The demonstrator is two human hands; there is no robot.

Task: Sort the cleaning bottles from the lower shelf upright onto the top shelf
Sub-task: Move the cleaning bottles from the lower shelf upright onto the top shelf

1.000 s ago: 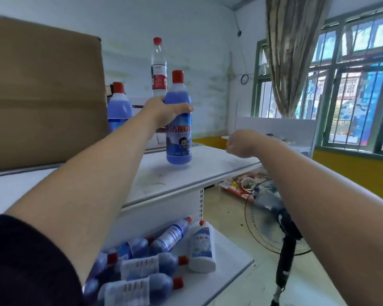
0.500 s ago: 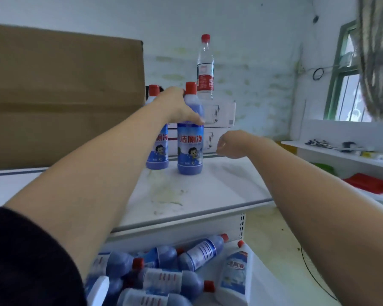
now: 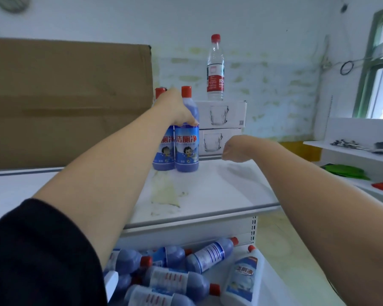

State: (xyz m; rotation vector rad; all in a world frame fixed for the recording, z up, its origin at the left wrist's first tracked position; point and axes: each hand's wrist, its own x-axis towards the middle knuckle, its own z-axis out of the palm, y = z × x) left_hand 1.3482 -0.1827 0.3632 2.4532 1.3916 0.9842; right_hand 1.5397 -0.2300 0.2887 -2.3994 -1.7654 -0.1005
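Two blue plastic cleaning bottles with red caps stand upright, touching side by side, on the white top shelf (image 3: 219, 195). Left hand (image 3: 177, 109) wraps the shoulder of the nearer blue bottle (image 3: 186, 149), fingers curled round it, thumb tip at the label's upper edge; bottle base sits on the shelf. Second upright blue bottle (image 3: 163, 151) is just left of that hand, partly hidden behind it. Right hand (image 3: 234, 149) hovers right of the pair, curled into a loose fist, holding nothing (fingers tucked under, hard to see). Below both forearms, on the lower shelf (image 3: 272, 281), a heap of blue bottles (image 3: 179, 281) lies on its side, plus one white cleaner bottle with red cap (image 3: 243, 281) leaning near the right forearm. Behind the hands: stacked white cardboard boxes (image 3: 221, 115) carrying a clear water bottle (image 3: 215, 69).
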